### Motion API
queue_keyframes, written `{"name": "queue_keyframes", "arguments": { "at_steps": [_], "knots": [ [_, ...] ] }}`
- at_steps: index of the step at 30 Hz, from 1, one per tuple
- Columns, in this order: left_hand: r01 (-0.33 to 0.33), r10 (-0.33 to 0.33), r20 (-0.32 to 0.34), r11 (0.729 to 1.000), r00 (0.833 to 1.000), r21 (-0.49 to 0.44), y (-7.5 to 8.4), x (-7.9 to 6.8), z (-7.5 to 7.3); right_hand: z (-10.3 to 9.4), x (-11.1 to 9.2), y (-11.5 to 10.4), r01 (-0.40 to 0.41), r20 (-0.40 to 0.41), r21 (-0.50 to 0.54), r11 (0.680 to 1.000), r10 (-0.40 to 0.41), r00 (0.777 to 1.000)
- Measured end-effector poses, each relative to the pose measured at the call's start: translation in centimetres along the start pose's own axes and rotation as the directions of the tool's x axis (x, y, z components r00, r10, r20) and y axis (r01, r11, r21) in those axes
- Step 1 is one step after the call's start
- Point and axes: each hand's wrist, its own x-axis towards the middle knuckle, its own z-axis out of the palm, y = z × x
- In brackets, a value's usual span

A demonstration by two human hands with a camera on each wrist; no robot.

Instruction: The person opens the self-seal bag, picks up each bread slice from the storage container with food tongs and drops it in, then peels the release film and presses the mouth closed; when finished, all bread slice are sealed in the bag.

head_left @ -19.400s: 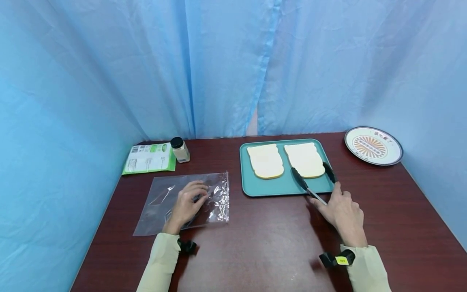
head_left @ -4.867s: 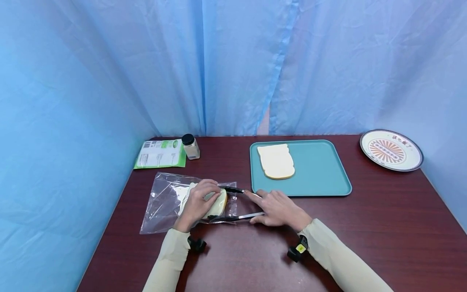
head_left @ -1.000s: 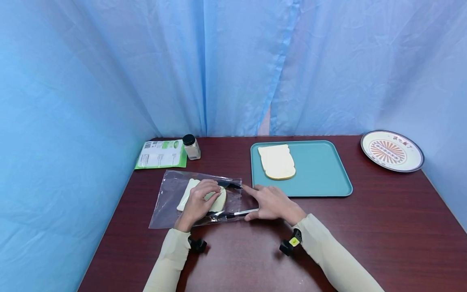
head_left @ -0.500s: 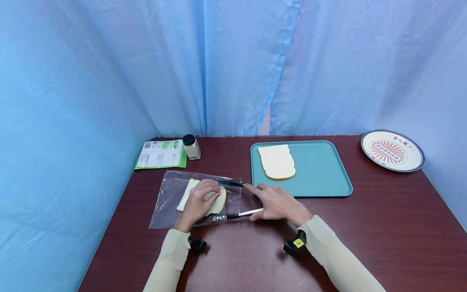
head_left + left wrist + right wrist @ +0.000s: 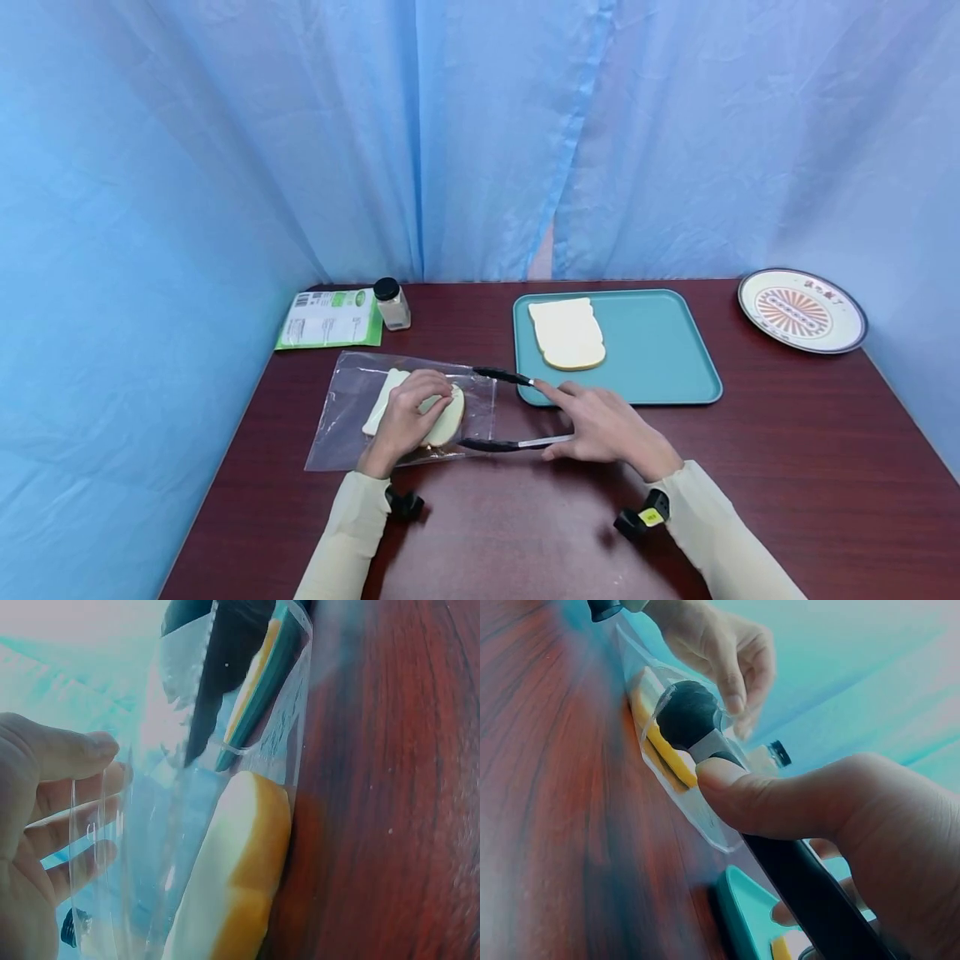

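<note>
My left hand [image 5: 408, 417] pinches the upper layer of a clear plastic bag [image 5: 339, 421], lifting its mouth, which faces right. Inside the bag lies a bread slice [image 5: 450, 419], partly hidden under that hand; the left wrist view shows its yellow crust [image 5: 262, 847]. My right hand [image 5: 609, 427] grips black-tipped tongs [image 5: 504, 376], thumb on one arm and fingers on the other. The tongs stand spread, tips at the bag's mouth, with no bread between them. A second bread slice [image 5: 567, 335] lies on the left half of a teal tray [image 5: 660, 350].
Behind the bag stand a black-capped jar [image 5: 393, 305] and a green-and-white packet [image 5: 330, 318]. A patterned plate [image 5: 802, 311] sits at the far right. Blue curtains [image 5: 480, 142] close off the back and sides of the dark red table [image 5: 787, 467].
One slice has gone from the tray's right half into the bag since the oldest frame. Over the last second, my right hand has drawn the tongs rightward, away from the slice. My left hand stays put.
</note>
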Motion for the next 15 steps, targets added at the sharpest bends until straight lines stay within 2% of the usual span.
{"name": "queue_keyframes", "arguments": {
  "at_steps": [9, 15],
  "knots": [
    [0.021, -0.021, 0.015, 1.0, 1.0, -0.003, 0.3, 0.1, -0.1, -0.4, -2.2, 0.9, -0.112, -0.054, 0.064, 0.992, 0.116, 0.992],
    [0.023, -0.023, 0.02, 1.0, 1.0, 0.021, 0.4, 0.1, -0.1, -0.7, -3.2, 1.3, -0.234, -0.075, 0.092, 0.968, 0.242, 0.967]
  ]
}}
